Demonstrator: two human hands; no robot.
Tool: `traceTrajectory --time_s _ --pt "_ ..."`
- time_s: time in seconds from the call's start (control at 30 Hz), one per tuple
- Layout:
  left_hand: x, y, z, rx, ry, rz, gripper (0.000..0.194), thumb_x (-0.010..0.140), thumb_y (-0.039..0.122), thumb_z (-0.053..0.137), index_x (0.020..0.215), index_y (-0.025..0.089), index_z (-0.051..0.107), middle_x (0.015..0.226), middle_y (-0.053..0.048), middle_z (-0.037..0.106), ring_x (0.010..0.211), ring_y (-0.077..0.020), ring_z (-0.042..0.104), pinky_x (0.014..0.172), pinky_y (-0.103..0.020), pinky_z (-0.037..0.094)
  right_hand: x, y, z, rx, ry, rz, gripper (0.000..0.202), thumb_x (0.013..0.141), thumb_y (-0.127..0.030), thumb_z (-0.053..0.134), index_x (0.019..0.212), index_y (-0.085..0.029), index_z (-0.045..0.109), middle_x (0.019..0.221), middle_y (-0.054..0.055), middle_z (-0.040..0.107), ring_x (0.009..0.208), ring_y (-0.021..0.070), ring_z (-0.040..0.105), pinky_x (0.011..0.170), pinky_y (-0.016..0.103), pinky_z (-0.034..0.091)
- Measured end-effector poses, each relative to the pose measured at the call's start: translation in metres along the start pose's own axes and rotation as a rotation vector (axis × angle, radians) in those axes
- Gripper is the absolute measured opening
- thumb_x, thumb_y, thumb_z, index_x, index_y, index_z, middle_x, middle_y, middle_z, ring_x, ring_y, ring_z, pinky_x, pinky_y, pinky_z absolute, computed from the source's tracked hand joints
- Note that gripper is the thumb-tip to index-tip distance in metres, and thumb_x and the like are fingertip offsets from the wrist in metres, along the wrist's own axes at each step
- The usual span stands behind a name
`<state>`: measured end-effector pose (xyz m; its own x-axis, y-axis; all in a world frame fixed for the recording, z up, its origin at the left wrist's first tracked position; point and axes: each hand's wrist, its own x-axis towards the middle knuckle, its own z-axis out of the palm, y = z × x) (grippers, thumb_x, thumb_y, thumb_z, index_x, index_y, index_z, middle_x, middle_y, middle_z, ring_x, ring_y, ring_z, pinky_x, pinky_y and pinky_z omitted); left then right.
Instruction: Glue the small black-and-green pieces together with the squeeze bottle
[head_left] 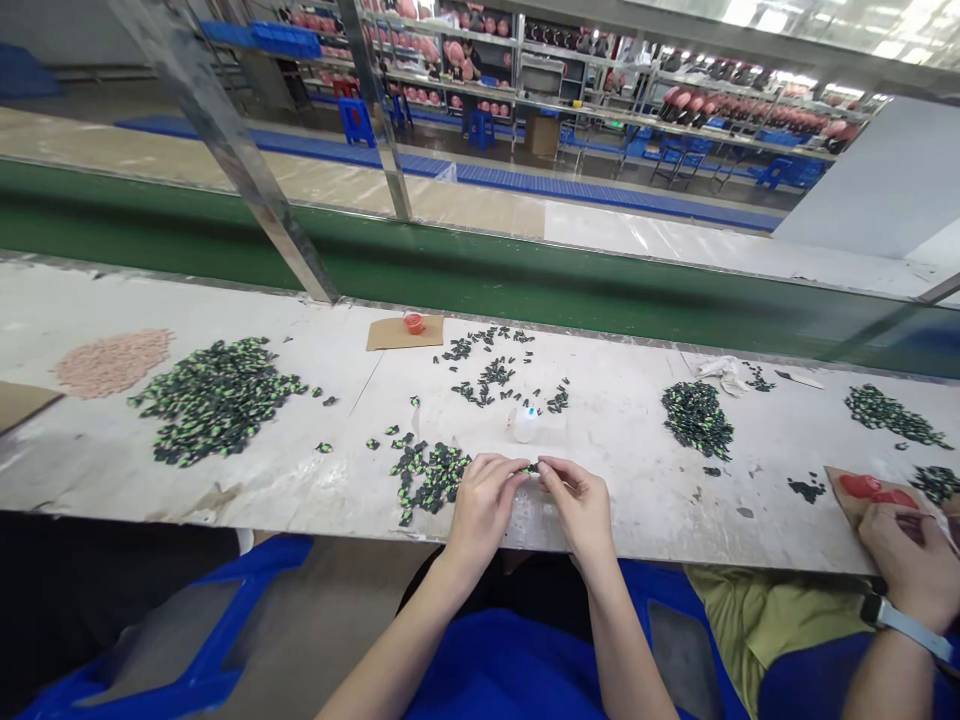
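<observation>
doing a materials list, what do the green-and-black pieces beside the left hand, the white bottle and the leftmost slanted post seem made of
Green-and-black pieces: perhaps plastic or rubber, by their alike shapes and bright green patches; finish unclear.
White bottle: likely plastic, its body milky and translucent.
Leftmost slanted post: probably polished metal, grey with bright streaky reflections.

Bare forearms (412, 632) angle forward, converging. Left hand (481, 500) and right hand (583, 502) nearly meet, fingers (507, 467) bent and pinching.

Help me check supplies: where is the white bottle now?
The white bottle is on the table, slightly right of centre in the head view, just beyond the left hand and right hand.
</observation>
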<state>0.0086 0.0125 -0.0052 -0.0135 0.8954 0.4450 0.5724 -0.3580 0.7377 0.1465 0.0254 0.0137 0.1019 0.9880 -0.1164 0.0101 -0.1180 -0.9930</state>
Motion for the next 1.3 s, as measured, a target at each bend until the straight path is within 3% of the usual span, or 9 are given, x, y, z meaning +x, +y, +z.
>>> traceTrajectory --time_s 0.33,0.5,0.6,0.7,0.93,1.3 --pt "0.001 -0.001 -0.001 0.015 0.03 0.141 0.02 0.093 0.017 0.049 0.099 0.019 0.067 0.087 -0.005 0.072 0.084 -0.0207 0.06 0.074 -0.035 0.052 -0.006 -0.006 0.0 0.022 -0.06 0.031 0.02 0.066 -0.037 0.075 0.076 -0.02 0.077 0.077 0.006 0.077 0.074 0.0228 0.071 0.073 0.035 0.058" --pt "0.006 0.004 -0.009 -0.098 0.002 0.196 0.019 0.091 0.011 0.051 0.098 0.019 0.066 0.085 -0.005 0.071 0.084 -0.0194 0.059 0.074 -0.033 0.052 -0.009 -0.004 0.001 0.064 -0.057 -0.07 0.011 0.064 -0.031 0.077 0.07 -0.021 0.076 0.075 0.005 0.076 0.073 0.0217 0.071 0.069 0.033 0.058" --pt "0.009 0.008 -0.015 -0.156 -0.033 0.198 0.019 0.09 0.01 0.052 0.096 0.019 0.067 0.083 -0.005 0.071 0.083 -0.0191 0.059 0.074 -0.032 0.051 -0.01 0.0 0.0 0.124 -0.036 -0.121 0.02 0.064 -0.028 0.079 0.082 -0.02 0.076 0.071 0.003 0.074 0.067 0.0184 0.069 0.065 0.031 0.058" --pt "0.01 0.012 -0.019 -0.209 -0.095 0.137 0.017 0.089 0.013 0.054 0.094 0.02 0.069 0.083 -0.005 0.072 0.084 -0.0195 0.06 0.075 -0.032 0.051 -0.01 0.004 -0.001 0.143 -0.023 -0.16 0.035 0.064 -0.025 0.079 0.098 -0.019 0.072 0.068 0.001 0.071 0.062 0.0154 0.067 0.062 0.029 0.057" --pt "0.007 0.025 -0.027 -0.337 -0.2 -0.191 0.016 0.082 0.021 0.063 0.094 0.02 0.073 0.087 -0.006 0.072 0.086 -0.0192 0.066 0.079 -0.032 0.054 -0.015 0.009 -0.007 -0.011 -0.018 -0.411 0.031 0.067 -0.014 0.072 0.097 -0.021 0.068 0.067 -0.001 0.07 0.058 0.0128 0.064 0.056 0.024 0.056" --pt "0.009 0.03 -0.035 -0.426 -0.268 -0.173 0.017 0.083 0.022 0.063 0.096 0.022 0.075 0.084 -0.006 0.073 0.088 -0.0203 0.064 0.079 -0.034 0.054 -0.018 0.008 -0.012 -0.078 -0.026 -0.516 0.032 0.069 -0.01 0.07 0.099 -0.021 0.065 0.066 -0.001 0.069 0.057 0.013 0.064 0.054 0.025 0.056"
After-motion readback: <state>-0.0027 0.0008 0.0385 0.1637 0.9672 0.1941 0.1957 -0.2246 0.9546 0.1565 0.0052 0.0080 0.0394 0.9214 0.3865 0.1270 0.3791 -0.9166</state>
